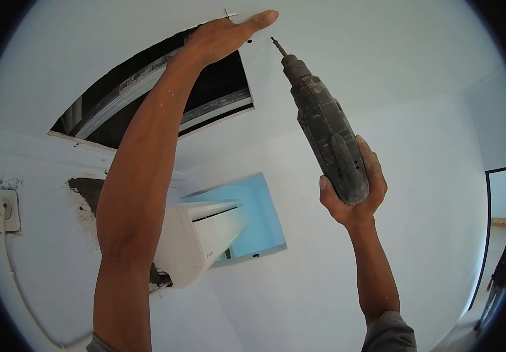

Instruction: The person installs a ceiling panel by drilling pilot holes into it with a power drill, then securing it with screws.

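Note:
My right hand (358, 199) is wrapped round the rear of a dark, dusty power drill (323, 114), which points up toward the white ceiling. A slim bit (279, 47) in its chuck ends close to a small dark hole (249, 41) in the ceiling. My left hand (223, 40) is raised to the far edge of a ceiling opening (215, 88), its one visible digit stretched out to the right. Its other fingers are hidden from this side. A small white flap (228, 14) shows just beyond that hand.
Metal framing (218, 105) crosses the dark opening. Below it, a white air conditioner (188, 240) hangs on the wall beside a light-blue recess (265, 217). A socket (5, 210) with a plugged-in cable is at the left. At the far right stands a dark-framed doorway (488, 234).

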Action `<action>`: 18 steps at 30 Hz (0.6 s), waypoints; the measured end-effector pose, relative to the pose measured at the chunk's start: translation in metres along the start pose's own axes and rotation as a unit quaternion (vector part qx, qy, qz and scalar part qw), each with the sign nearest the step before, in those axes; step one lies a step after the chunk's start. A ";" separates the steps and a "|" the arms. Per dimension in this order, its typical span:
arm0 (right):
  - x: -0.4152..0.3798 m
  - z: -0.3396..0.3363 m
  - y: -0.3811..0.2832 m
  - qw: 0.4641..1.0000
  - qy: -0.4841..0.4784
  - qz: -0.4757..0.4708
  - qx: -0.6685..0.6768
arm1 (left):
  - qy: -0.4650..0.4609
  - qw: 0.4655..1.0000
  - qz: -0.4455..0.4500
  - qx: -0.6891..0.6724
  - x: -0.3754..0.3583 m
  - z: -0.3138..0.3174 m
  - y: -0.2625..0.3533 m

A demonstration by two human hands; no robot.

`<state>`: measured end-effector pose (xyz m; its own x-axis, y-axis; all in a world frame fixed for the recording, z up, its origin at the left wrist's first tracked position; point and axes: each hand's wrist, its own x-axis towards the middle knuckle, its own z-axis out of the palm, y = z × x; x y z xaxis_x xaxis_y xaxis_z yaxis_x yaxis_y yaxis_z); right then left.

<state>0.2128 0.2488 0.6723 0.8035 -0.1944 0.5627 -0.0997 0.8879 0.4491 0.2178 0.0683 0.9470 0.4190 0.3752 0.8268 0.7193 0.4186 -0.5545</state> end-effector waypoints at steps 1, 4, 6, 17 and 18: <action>0.001 -0.001 0.001 1.000 0.001 -0.001 0.000 | 0.003 1.000 0.001 -0.012 -0.001 -0.001 0.001; 0.003 -0.002 0.001 1.000 -0.012 0.002 -0.004 | -0.010 1.000 -0.013 -0.009 -0.004 -0.005 0.006; 0.006 -0.003 0.001 1.000 -0.024 -0.009 -0.016 | -0.009 1.000 -0.013 -0.015 -0.004 -0.006 0.007; 0.017 -0.014 0.003 0.995 -0.074 -0.023 -0.070 | 0.001 1.000 -0.003 -0.031 -0.006 -0.007 0.010; 0.017 -0.015 0.003 0.993 -0.088 -0.021 -0.080 | -0.005 1.000 -0.010 -0.024 -0.006 -0.007 0.009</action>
<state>0.2351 0.2545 0.6728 0.6893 -0.2903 0.6638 0.0375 0.9293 0.3675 0.2260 0.0640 0.9379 0.3985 0.3747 0.8371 0.7536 0.3864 -0.5317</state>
